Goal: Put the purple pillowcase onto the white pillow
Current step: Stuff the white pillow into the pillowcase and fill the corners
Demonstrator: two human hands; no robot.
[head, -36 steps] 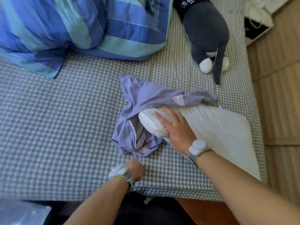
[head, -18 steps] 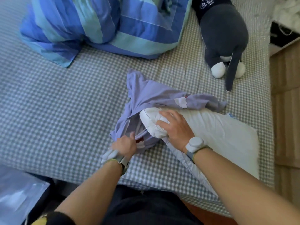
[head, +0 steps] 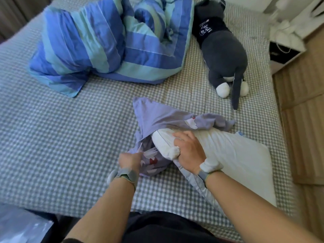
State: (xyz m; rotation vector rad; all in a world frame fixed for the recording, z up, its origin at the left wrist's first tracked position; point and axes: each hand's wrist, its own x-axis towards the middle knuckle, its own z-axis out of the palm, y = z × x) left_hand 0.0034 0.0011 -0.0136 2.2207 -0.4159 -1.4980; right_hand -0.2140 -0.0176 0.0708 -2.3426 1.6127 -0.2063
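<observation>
- The fingers (head: 180, 135) of the right hand (head: 188, 151) are curled tight on the end of the white pillow (head: 233, 155). They squeeze a corner into a small lump, likely so it can slip into the case.
- The left hand (head: 130, 159) pinches the near edge of the purple pillowcase (head: 161, 116). Its fingertips are hidden in the cloth, but the grip looks closed on the edge. I think it pulls the opening wide so the pillow can go in.
- The pillowcase lies bunched up in the middle of the frame. Its top flap rests over the far side of the pillow end. Only that end is at the opening, so the job is just starting.
- The rest of the pillow sticks out toward the lower right of the frame, flat on the checked bed (head: 61, 137).
- Both wrists wear bands with small white parts.
- A blue striped blanket (head: 108, 41) is piled in the upper left of the frame, well apart from the hands.
- A grey plush toy (head: 222, 50) lies in the upper right, out of the way.
</observation>
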